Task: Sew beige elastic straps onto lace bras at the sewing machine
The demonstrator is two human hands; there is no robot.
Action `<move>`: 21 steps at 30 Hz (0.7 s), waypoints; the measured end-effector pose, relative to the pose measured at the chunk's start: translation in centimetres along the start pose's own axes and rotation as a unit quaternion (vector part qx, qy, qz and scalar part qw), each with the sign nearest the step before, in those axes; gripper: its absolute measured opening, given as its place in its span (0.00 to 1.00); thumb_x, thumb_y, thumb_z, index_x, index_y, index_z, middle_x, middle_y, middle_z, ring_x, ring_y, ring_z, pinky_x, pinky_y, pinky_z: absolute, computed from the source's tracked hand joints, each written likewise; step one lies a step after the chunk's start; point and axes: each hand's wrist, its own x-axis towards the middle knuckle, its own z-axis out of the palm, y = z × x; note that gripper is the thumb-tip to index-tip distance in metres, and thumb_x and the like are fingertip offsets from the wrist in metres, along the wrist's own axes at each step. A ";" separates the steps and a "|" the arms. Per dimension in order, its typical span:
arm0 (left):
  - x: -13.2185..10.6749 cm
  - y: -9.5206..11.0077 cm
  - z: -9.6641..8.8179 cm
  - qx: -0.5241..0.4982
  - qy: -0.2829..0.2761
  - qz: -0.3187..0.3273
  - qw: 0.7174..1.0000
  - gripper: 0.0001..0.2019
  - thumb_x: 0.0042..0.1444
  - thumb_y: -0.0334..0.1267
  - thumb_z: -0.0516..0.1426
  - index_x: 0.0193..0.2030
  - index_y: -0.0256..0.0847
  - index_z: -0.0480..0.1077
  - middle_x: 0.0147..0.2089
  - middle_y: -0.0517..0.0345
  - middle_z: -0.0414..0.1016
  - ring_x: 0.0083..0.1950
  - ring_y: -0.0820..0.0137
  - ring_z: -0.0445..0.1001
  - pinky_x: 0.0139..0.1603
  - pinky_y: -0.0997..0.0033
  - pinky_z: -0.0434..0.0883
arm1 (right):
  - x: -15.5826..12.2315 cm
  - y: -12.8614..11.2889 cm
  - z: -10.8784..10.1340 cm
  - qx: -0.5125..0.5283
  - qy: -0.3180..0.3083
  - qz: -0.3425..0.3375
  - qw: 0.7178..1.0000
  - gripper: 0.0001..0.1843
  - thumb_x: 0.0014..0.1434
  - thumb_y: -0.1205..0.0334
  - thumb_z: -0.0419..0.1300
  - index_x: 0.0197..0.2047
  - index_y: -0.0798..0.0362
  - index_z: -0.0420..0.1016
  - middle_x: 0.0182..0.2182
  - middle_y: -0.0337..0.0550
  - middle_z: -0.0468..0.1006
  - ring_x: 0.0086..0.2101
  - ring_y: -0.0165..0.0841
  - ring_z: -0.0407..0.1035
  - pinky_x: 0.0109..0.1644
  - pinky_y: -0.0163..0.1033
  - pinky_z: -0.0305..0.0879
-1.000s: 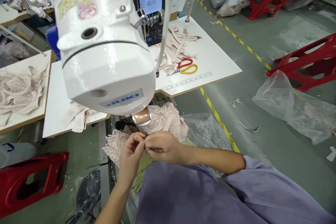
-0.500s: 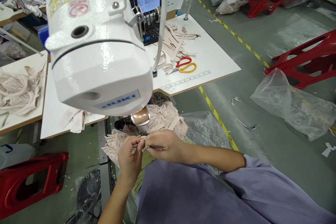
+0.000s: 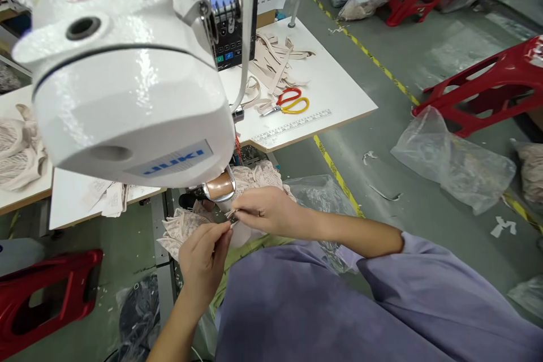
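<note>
Head view: sewing machine (image 3: 131,107) beyond hands (image 3: 271,212) partly hides tabletop (image 3: 339,82); scissors (image 3: 293,104) near straps (image 3: 278,65).

The left hand (image 3: 202,254) and right hand (image 3: 274,212) pinch thin pale material (image 3: 231,214) near the sewing machine (image 3: 131,107).

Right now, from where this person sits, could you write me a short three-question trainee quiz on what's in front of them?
1. True or false: the scissors on the white table have two handles of the same colour.
2. What does the right grip pinch?
A) the scissors
B) a small pale piece
C) a red stool
3. Fill the blank: the blue word on the label of the white sewing machine is ____.

Key:
1. False: one is red, the other yellow.
2. B
3. JUKI
</note>
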 end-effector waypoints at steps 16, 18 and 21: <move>1.3 0.9 -1.1 0.024 -0.047 0.013 0.999 0.03 0.62 0.31 0.59 0.40 0.42 0.73 0.32 0.62 0.79 0.29 0.78 0.76 0.29 0.80 0.66 | 1.1 -1.4 -2.4 0.153 -0.138 0.096 0.974 0.09 0.60 0.68 0.58 0.37 0.57 0.80 0.29 0.36 0.78 0.31 0.26 0.69 0.36 0.30 0.60; 1.4 0.8 -1.2 0.023 -0.051 0.010 0.998 0.03 0.62 0.31 0.59 0.40 0.42 0.73 0.32 0.63 0.79 0.29 0.78 0.76 0.29 0.80 0.65 | 1.2 -1.4 -2.6 0.159 -0.151 0.102 0.970 0.09 0.60 0.69 0.58 0.37 0.56 0.80 0.29 0.35 0.78 0.30 0.25 0.69 0.36 0.29 0.60; 1.4 0.8 -1.3 0.013 -0.062 0.000 0.998 0.03 0.62 0.30 0.60 0.40 0.43 0.73 0.32 0.64 0.79 0.29 0.78 0.75 0.28 0.80 0.64 | 1.3 -1.5 -2.8 0.144 -0.169 0.092 0.971 0.09 0.59 0.69 0.58 0.36 0.56 0.80 0.28 0.35 0.77 0.30 0.25 0.68 0.35 0.29 0.59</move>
